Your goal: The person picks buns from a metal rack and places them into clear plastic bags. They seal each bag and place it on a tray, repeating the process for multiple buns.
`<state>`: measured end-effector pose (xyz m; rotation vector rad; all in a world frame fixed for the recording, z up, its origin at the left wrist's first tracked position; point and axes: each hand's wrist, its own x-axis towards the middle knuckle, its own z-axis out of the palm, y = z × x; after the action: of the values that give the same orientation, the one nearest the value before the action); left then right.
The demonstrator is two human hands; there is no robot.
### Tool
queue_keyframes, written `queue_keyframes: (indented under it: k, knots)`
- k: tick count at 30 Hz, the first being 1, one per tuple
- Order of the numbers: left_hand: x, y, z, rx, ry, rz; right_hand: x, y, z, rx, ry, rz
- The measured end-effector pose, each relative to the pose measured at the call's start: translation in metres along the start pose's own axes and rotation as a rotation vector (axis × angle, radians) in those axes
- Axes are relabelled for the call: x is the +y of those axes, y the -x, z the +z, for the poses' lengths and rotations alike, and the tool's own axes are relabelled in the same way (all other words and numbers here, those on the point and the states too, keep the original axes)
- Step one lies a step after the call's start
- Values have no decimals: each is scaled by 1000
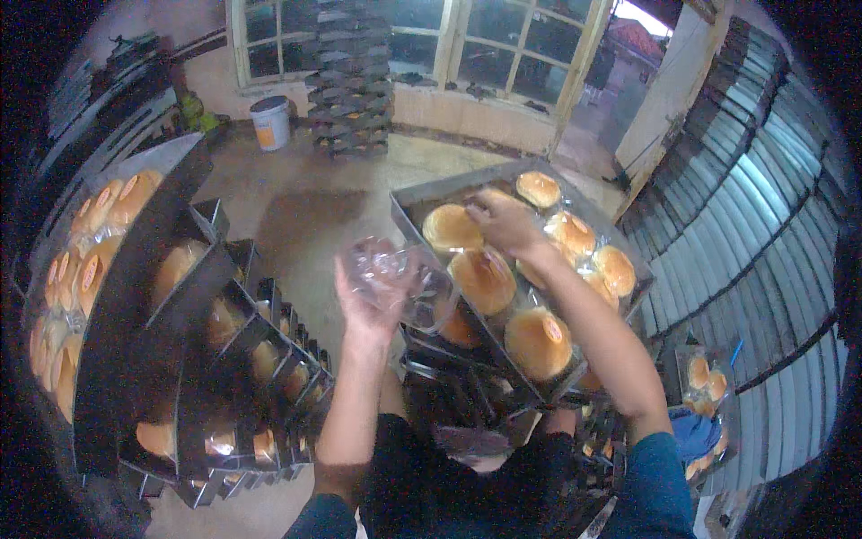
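Observation:
My left hand is raised palm up left of the metal tray, with clear plastic bags lying in it. The dark metal tray before me bears several round golden buns, some in clear wrapping with a label. Over its far left part is my right hand, fingers bent down beside a round bun; whether they grip anything is hidden. Nearer to me in the tray lie a creased bun and a bun with an oval label.
Stacked metal trays of wrapped buns stand at the left. A white bucket and a tall dark stack stand by the windows. Corrugated metal sheeting lines the right, with more buns and a blue cloth near it.

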<state>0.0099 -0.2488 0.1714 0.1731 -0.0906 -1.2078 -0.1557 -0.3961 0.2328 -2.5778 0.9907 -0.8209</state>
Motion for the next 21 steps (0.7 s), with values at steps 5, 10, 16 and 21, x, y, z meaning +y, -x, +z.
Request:
queue_keyframes:
  k: [5,10,16,21]
  knots:
    - [-23,-52,2,-51,-181,-65,71,-45,78,-152,424,-40]
    - [-28,-64,-12,52,-38,-224,63,-73,87,-344,404,56]
    - [-23,-62,-16,-147,-38,-305,35,-90,34,-623,361,279]
    - [-18,-43,-10,-30,-63,-270,9,-46,-23,-610,-275,164]
